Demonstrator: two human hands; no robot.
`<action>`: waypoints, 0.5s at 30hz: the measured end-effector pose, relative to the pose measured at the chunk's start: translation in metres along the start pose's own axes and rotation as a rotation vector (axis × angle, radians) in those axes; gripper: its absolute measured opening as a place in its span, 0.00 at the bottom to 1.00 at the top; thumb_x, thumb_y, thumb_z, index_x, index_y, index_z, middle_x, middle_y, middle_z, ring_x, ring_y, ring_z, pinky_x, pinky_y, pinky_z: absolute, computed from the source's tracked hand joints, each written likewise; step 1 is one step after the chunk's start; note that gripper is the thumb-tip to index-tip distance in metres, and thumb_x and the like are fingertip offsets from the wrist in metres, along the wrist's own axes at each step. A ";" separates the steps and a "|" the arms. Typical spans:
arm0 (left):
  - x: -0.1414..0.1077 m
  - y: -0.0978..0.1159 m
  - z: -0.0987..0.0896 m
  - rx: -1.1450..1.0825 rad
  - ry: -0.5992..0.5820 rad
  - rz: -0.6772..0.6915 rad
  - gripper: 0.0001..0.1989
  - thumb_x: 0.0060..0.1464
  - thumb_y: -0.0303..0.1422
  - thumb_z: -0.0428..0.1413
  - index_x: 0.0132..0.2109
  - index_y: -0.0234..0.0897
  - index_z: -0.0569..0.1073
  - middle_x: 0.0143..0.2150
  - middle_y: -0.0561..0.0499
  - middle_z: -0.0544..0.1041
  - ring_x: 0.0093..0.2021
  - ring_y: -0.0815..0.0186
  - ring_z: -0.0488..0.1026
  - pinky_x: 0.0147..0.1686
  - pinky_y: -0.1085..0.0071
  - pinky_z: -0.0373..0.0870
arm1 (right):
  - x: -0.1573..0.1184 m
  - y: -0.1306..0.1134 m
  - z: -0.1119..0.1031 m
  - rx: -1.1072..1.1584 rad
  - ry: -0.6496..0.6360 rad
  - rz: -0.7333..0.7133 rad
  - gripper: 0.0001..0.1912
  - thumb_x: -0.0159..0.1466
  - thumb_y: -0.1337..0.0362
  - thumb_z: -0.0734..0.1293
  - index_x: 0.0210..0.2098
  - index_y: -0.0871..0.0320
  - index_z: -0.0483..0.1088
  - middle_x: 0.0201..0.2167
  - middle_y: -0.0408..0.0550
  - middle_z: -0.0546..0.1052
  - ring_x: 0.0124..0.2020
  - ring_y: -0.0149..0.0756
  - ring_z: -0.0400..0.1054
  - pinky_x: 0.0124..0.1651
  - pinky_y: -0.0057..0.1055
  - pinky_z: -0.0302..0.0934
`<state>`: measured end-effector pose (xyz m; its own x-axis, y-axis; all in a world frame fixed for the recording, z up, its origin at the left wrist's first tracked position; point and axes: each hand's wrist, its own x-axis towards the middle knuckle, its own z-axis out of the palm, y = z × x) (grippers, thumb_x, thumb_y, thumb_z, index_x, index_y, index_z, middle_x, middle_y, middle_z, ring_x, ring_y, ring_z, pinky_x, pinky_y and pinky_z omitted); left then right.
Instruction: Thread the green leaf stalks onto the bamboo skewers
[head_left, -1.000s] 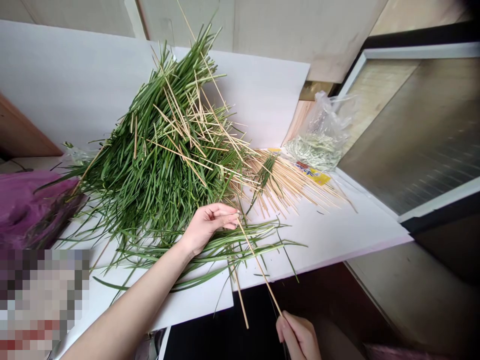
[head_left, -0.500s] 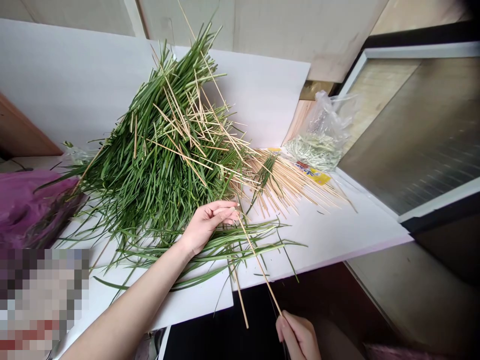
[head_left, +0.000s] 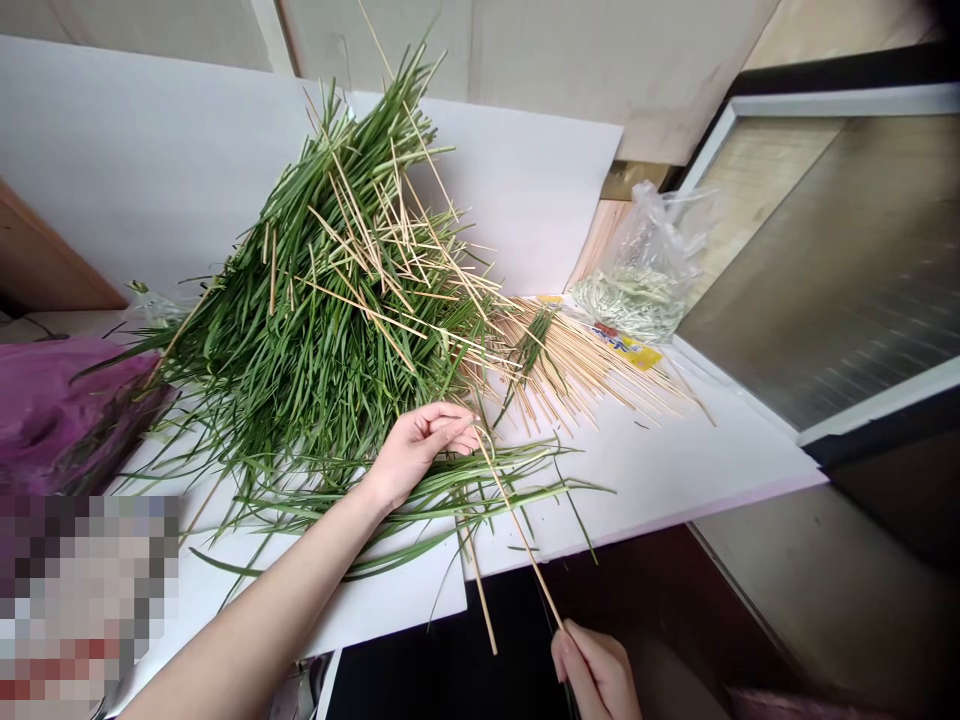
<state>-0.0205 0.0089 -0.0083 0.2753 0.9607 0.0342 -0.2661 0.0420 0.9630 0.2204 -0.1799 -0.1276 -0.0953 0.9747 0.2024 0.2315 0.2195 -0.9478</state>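
Note:
Between my two hands slants a thin bamboo skewer point(head_left: 517, 521). My right hand point(head_left: 596, 668), at the bottom of the view, is closed round its lower end. At its upper end my left hand point(head_left: 421, 447) is closed in a pinch, with a bit of green garlic chive at the fingertips; how the chive sits on the skewer tip is too small to tell. Loose long garlic chives point(head_left: 442, 490) lie beneath my left wrist. Behind them rises a big heap of garlic chives point(head_left: 322, 330), with several skewers scattered over it.
Many bamboo skewers point(head_left: 577, 365) spread to the right of the heap, with a small chive bundle point(head_left: 534, 345) on them. A clear plastic bag point(head_left: 637, 290) stands behind. At left lies a purple bag point(head_left: 60, 410). Another skewer point(head_left: 481, 590) overhangs the white table's point(head_left: 675, 460) front edge.
My left fingers have shifted very slightly at the skewer's upper end. The skewer and my right hand stay nearly in place.

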 end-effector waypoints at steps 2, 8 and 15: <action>0.000 0.001 0.001 -0.022 0.005 0.001 0.14 0.56 0.37 0.65 0.46 0.32 0.78 0.34 0.46 0.84 0.34 0.67 0.81 0.41 0.71 0.77 | 0.001 -0.001 0.000 -0.003 0.003 -0.007 0.28 0.78 0.55 0.54 0.22 0.55 0.59 0.18 0.39 0.60 0.19 0.31 0.55 0.24 0.31 0.46; -0.001 0.002 0.002 -0.034 0.024 -0.013 0.16 0.54 0.38 0.66 0.45 0.31 0.79 0.33 0.46 0.83 0.32 0.67 0.80 0.39 0.71 0.77 | 0.001 -0.001 -0.001 -0.022 -0.005 -0.018 0.28 0.78 0.55 0.54 0.21 0.55 0.59 0.18 0.40 0.61 0.18 0.31 0.57 0.24 0.30 0.48; -0.001 0.002 0.003 -0.032 0.032 -0.004 0.16 0.54 0.39 0.67 0.45 0.32 0.79 0.33 0.47 0.83 0.32 0.67 0.80 0.38 0.71 0.77 | 0.001 0.001 -0.002 -0.035 -0.042 -0.028 0.27 0.78 0.56 0.52 0.23 0.55 0.57 0.18 0.40 0.60 0.19 0.32 0.57 0.25 0.31 0.47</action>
<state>-0.0189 0.0073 -0.0060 0.2470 0.9688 0.0211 -0.2948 0.0543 0.9540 0.2225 -0.1786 -0.1280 -0.1430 0.9655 0.2176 0.2621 0.2490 -0.9324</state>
